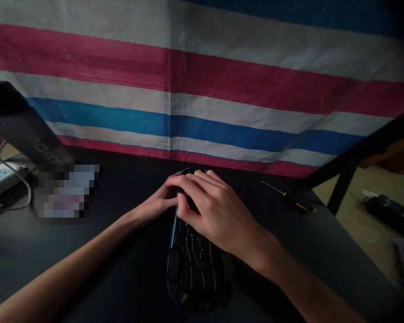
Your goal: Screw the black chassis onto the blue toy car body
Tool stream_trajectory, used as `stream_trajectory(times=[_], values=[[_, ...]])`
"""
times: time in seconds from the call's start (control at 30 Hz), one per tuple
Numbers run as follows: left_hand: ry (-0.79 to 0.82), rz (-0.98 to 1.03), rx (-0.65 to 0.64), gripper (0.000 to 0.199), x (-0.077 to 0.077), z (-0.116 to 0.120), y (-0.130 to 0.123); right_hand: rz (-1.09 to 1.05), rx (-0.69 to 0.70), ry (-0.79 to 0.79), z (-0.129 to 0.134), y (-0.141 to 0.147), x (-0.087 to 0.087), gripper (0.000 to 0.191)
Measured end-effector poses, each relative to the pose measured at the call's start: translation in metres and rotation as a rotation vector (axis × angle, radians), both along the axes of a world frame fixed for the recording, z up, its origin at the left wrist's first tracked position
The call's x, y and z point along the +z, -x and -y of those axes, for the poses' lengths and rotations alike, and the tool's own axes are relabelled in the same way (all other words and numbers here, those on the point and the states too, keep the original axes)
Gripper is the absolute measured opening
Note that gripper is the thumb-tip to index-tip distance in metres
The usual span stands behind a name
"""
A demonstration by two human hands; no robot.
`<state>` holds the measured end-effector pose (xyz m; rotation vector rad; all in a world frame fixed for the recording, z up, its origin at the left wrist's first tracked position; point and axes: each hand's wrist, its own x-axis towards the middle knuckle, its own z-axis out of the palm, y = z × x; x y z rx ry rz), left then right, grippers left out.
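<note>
A toy car lies upside down on the black table, its dark underside facing up with a small red part near the middle. Its blue body edge shows along the left. My left hand grips the car's far end from the left, with some fingers hidden behind it. Over the same end curls my right hand, its thumb and fingers closed on the car from above. Whatever lies under the right palm is hidden.
A screwdriver with a black and yellow handle lies to the right on the table. At left are a blurred-out flat item, a dark stand and a power strip with a cable. A striped sheet hangs behind.
</note>
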<state>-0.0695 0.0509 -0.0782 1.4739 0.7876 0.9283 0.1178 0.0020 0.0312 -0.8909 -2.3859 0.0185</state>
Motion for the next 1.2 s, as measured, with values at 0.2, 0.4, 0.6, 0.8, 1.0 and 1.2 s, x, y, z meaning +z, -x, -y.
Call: stream_trajectory(times=[0.2, 0.4, 0.6, 0.8, 1.0, 1.2], values=[[0.103, 0.059, -0.006, 0.076, 0.000, 0.002, -0.001, 0.011, -0.055, 0.046, -0.001, -0.002, -0.001, 0.019], [0.114, 0.089, -0.020, 0.077, -0.002, 0.000, -0.001, -0.018, -0.029, 0.148, -0.003, -0.003, 0.000, 0.021], [0.054, 0.077, -0.016, 0.071, -0.003, 0.000, 0.000, -0.037, -0.014, 0.099, -0.004, -0.003, -0.001, 0.021], [0.066, 0.040, -0.010, 0.065, 0.005, 0.003, -0.001, -0.031, 0.014, 0.041, -0.004, -0.002, -0.003, 0.026], [0.049, 0.026, 0.006, 0.066, 0.003, 0.001, -0.001, -0.016, 0.021, 0.017, -0.004, -0.002, -0.002, 0.027], [0.102, 0.060, -0.003, 0.069, 0.002, 0.002, -0.003, -0.014, 0.022, 0.047, -0.006, -0.005, 0.000, 0.024]])
